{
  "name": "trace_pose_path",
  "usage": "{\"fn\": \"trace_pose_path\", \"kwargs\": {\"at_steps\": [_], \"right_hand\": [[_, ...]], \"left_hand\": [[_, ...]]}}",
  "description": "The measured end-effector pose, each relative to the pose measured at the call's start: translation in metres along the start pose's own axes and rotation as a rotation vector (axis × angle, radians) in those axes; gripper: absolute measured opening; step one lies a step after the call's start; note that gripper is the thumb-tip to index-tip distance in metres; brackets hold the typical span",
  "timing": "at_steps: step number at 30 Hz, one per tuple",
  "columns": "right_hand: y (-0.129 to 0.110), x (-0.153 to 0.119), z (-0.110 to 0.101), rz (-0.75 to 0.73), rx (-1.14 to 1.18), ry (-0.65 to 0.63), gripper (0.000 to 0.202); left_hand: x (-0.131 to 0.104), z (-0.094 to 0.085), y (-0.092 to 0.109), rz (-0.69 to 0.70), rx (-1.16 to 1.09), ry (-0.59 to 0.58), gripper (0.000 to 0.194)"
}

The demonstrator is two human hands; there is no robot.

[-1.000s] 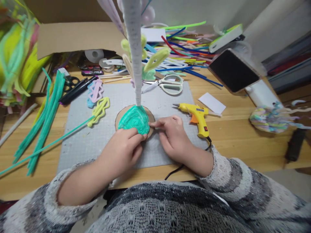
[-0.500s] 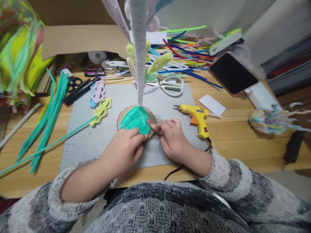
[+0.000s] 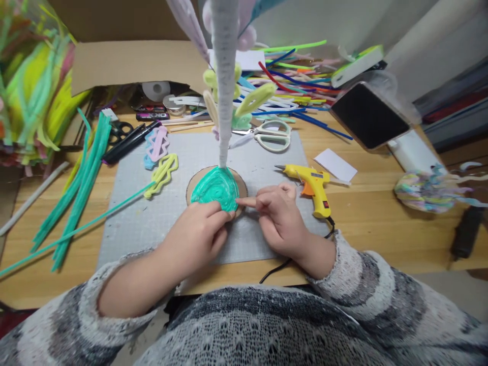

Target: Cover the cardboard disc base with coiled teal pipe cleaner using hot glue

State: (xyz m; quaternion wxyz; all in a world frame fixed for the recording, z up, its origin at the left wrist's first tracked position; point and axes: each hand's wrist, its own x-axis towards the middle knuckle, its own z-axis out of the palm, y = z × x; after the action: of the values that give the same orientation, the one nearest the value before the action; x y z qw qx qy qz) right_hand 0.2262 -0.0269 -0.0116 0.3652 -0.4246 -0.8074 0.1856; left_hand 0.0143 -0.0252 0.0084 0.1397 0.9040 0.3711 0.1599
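Observation:
A spiral of green pipe cleaner (image 3: 218, 187) lies on a round wooden base (image 3: 243, 190), from which a tall white wrapped stem (image 3: 224, 96) rises. My left hand (image 3: 202, 226) is closed over the near edge of the base, its fingertips resting on the coil and its thumb low beside the rim. From the right, my right hand (image 3: 280, 216) points a stretched index finger at the coil's right edge, touching or nearly touching it; its other fingers are curled and hold nothing visible. Under the base is a grey cutting mat (image 3: 152, 231).
Right of my right hand lies a yellow glue gun (image 3: 314, 183) with its black cord. Scissors (image 3: 272, 134) lie behind the base. Green pipe cleaners (image 3: 82, 190) and zigzag shapes (image 3: 162, 175) are on the left; a phone (image 3: 369, 114) and a pastel coil (image 3: 423, 190) are on the right.
My right hand has drawn slightly to the right, its index finger now straighter at the coil's edge. My left hand keeps its hold. The whole view has shifted slightly.

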Motion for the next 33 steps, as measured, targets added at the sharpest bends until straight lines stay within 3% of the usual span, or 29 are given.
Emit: {"fn": "trace_pose_path", "kwargs": {"at_steps": [5,11,16,21,27,33], "right_hand": [[-0.0021,-0.0009,-0.001,-0.067,-0.01,-0.105,0.035],[-0.004,0.0005,-0.0047,-0.033,0.122,0.029,0.026],[-0.0018,0.0018,-0.0019,0.011,-0.092,-0.068,0.031],[-0.0001,-0.0014,0.0,-0.085,-0.21,-0.151,0.036],[0.0024,-0.0019,-0.0018,-0.108,-0.082,-0.057,0.034],[0.0016,-0.0017,-0.0014,-0.107,-0.173,-0.02,0.03]], "left_hand": [[-0.0004,0.0006,0.0002,-0.005,-0.007,0.005,0.023],[-0.0001,0.0003,-0.0002,-0.007,-0.011,-0.009,0.023],[-0.0008,0.0016,-0.0006,-0.004,-0.013,0.004,0.023],[-0.0012,0.0013,-0.0008,-0.005,-0.013,0.0,0.023],[-0.0007,0.0003,-0.0004,-0.01,-0.007,-0.012,0.023],[-0.0013,0.0009,-0.001,-0.009,-0.011,-0.006,0.023]]}}
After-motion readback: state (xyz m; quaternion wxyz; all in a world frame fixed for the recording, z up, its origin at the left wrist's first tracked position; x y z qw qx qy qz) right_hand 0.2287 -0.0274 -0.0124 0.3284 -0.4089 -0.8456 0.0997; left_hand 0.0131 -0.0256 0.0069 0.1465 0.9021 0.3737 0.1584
